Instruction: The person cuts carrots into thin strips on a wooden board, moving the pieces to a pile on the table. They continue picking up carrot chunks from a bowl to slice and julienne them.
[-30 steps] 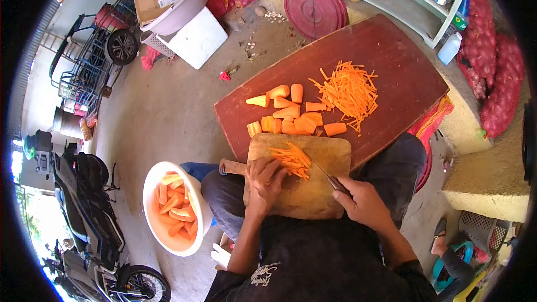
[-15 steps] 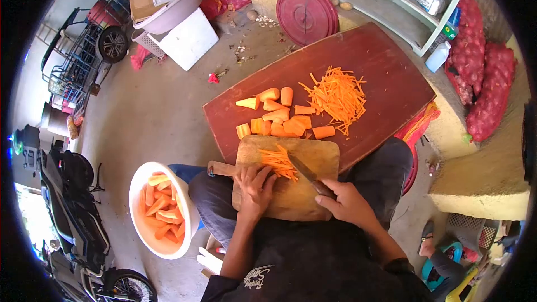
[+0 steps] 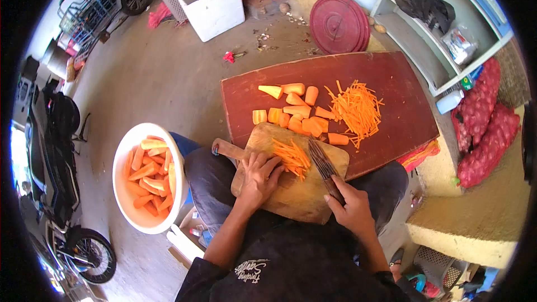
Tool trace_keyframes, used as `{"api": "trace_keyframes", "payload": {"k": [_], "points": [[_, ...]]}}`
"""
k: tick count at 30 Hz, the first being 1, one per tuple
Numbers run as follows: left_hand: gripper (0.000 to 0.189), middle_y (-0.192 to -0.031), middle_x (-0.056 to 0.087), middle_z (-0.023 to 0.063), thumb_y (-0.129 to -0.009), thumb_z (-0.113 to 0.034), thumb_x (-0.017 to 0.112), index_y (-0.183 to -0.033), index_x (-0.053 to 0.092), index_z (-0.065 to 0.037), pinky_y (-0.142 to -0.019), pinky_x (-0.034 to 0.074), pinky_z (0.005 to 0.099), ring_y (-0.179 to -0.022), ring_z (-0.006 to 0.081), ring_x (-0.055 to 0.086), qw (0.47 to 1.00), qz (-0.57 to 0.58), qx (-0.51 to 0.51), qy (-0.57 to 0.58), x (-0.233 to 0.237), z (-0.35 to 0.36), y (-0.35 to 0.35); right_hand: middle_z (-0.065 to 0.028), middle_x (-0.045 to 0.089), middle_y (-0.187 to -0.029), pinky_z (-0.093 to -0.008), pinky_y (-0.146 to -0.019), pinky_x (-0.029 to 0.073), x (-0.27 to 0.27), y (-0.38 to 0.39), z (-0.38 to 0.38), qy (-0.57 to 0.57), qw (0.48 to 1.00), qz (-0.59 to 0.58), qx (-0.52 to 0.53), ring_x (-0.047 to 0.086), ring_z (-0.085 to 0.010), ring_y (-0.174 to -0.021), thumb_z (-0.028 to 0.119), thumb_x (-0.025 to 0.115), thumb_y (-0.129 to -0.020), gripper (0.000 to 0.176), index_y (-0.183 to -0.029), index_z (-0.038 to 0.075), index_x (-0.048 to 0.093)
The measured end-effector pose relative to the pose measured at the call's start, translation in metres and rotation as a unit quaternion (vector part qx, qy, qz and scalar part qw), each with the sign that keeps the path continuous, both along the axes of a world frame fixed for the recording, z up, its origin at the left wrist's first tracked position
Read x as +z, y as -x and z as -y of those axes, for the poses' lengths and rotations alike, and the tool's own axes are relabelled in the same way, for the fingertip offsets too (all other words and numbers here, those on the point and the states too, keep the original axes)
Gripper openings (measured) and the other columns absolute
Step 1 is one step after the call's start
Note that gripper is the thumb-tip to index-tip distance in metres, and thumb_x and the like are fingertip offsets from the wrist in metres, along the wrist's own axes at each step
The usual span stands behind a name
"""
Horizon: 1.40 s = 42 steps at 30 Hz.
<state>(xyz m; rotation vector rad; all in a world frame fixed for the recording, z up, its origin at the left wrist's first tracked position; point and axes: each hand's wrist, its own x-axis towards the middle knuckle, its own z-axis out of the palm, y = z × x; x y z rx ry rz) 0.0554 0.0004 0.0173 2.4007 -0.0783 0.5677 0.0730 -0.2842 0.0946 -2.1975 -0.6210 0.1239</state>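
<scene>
My right hand [image 3: 351, 204] is wrapped round the handle of a knife [image 3: 323, 165], its blade pointing away from me over the right part of a wooden cutting board [image 3: 302, 201]. Beside the blade, on its left, lies a small pile of carrot strips [image 3: 292, 157]. My left hand [image 3: 260, 178] rests on the left part of the board, near that pile, fingers bent and close together; whether anything is under them is hidden. Beyond the board, carrot chunks [image 3: 296, 111] and a larger heap of carrot strips [image 3: 358, 113] lie on a red-brown table [image 3: 391, 78].
A white tub [image 3: 118, 176] of carrot pieces stands at my left. Round red lids [image 3: 338, 24] lean behind the table. Shelves [image 3: 411, 42] and red net sacks [image 3: 486, 140] are on the right, a motorbike [image 3: 92, 254] on the left. A person's foot [image 3: 396, 263] shows at lower right.
The camera view has shifted and turned. The knife blade has moved off the strips to their right, leaving a gap. My left hand stays on the board's left part.
</scene>
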Motion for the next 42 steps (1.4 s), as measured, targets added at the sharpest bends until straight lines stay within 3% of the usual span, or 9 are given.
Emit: {"api": "trace_keyframes", "payload": {"k": [7, 10, 16, 19, 22, 26, 29, 33, 42], "points": [[0.023, -0.105, 0.072, 0.0122, -0.087, -0.010, 0.085, -0.109, 0.081, -0.003, -0.098, 0.045, 0.0472, -0.104, 0.0325, 0.065, 0.998, 0.022, 0.029, 0.060, -0.010, -0.003, -0.001, -0.0268, 0.077, -0.112, -0.0439, -0.081, 0.062, -0.019, -0.012, -0.003, 0.116, 0.975, 0.189, -0.003, 0.077, -0.0413, -0.094, 0.010, 0.082, -0.090, 0.045, -0.129, -0.009, 0.071], [0.023, -0.105, 0.072, 0.0114, -0.087, -0.010, 0.086, -0.108, 0.081, -0.003, -0.097, 0.046, 0.0469, -0.103, 0.0326, 0.065, 0.998, 0.028, 0.023, 0.055, -0.009, -0.003, 0.000, -0.0232, 0.075, -0.117, -0.0459, -0.083, 0.061, -0.038, -0.018, 0.003, 0.180, 0.969, 0.165, -0.030, 0.074, -0.0411, -0.098, 0.011, 0.084, -0.089, 0.044, -0.127, -0.005, 0.072], [0.021, -0.105, 0.072, 0.0099, -0.087, -0.012, 0.086, -0.106, 0.082, -0.003, -0.096, 0.046, 0.0480, -0.104, 0.0331, 0.064, 0.999, 0.006, 0.027, 0.036, -0.005, -0.001, -0.001, -0.0176, 0.069, -0.130, -0.0489, -0.089, 0.058, -0.024, -0.023, 0.003, 0.161, 0.977, 0.135, 0.046, 0.069, -0.0398, -0.106, 0.020, 0.080, -0.093, 0.044, -0.131, 0.001, 0.071], [0.021, -0.106, 0.071, 0.0092, -0.088, -0.014, 0.086, -0.106, 0.082, -0.004, -0.096, 0.046, 0.0483, -0.105, 0.0330, 0.063, 0.999, 0.001, 0.024, 0.024, -0.010, -0.002, -0.001, -0.0192, 0.069, -0.128, -0.0500, -0.090, 0.057, -0.014, -0.028, 0.001, 0.164, 0.983, 0.065, 0.057, 0.068, -0.0423, -0.106, 0.020, 0.080, -0.094, 0.041, -0.128, -0.001, 0.072], [0.022, -0.106, 0.071, 0.0087, -0.087, -0.014, 0.086, -0.106, 0.082, -0.005, -0.096, 0.045, 0.0481, -0.105, 0.0330, 0.063, 1.000, 0.013, 0.025, 0.015, -0.014, -0.003, -0.001, -0.0215, 0.069, -0.127, -0.0500, -0.092, 0.056, 0.004, -0.036, 0.002, 0.126, 0.989, 0.042, 0.070, 0.068, -0.0442, -0.108, 0.017, 0.076, -0.096, 0.039, -0.129, -0.003, 0.070], [0.022, -0.106, 0.069, 0.0095, -0.087, -0.013, 0.085, -0.108, 0.081, -0.004, -0.096, 0.044, 0.0483, -0.107, 0.0326, 0.062, 1.000, 0.001, 0.018, 0.011, -0.012, -0.002, -0.001, -0.0237, 0.070, -0.131, -0.0460, -0.101, 0.055, 0.006, -0.069, 0.004, 0.177, 0.980, 0.083, 0.028, 0.067, -0.0447, -0.121, 0.006, 0.070, -0.098, 0.035, -0.132, -0.003, 0.071], [0.022, -0.107, 0.068, 0.0099, -0.087, -0.013, 0.084, -0.108, 0.081, -0.004, -0.097, 0.044, 0.0487, -0.107, 0.0326, 0.062, 1.000, 0.013, 0.013, 0.005, -0.014, -0.003, -0.002, -0.0243, 0.067, -0.131, -0.0489, -0.101, 0.055, -0.025, -0.114, 0.009, 0.208, 0.976, 0.068, -0.002, 0.065, -0.0472, -0.121, 0.002, 0.068, -0.097, 0.039, -0.135, -0.003, 0.068], [0.024, -0.108, 0.072, 0.0080, -0.087, -0.014, 0.087, -0.108, 0.081, -0.004, -0.100, 0.045, 0.0479, -0.108, 0.0311, 0.064, 1.000, 0.013, 0.019, 0.006, -0.021, -0.004, -0.001, -0.0251, 0.065, -0.135, -0.0541, -0.101, 0.056, -0.043, -0.154, 0.011, 0.252, 0.964, 0.061, 0.064, 0.067, -0.0476, -0.120, 0.002, 0.065, -0.095, 0.039, -0.135, -0.002, 0.066], [0.023, -0.108, 0.072, 0.0086, -0.089, -0.013, 0.086, -0.109, 0.081, -0.004, -0.100, 0.044, 0.0470, -0.108, 0.0306, 0.064, 0.999, -0.006, 0.025, 0.037, -0.017, -0.003, 0.001, -0.0243, 0.067, -0.128, -0.0539, -0.095, 0.058, -0.056, -0.177, 0.009, 0.307, 0.945, 0.061, 0.095, 0.068, -0.0483, -0.113, 0.008, 0.070, -0.096, 0.034, -0.128, -0.003, 0.065]]}}
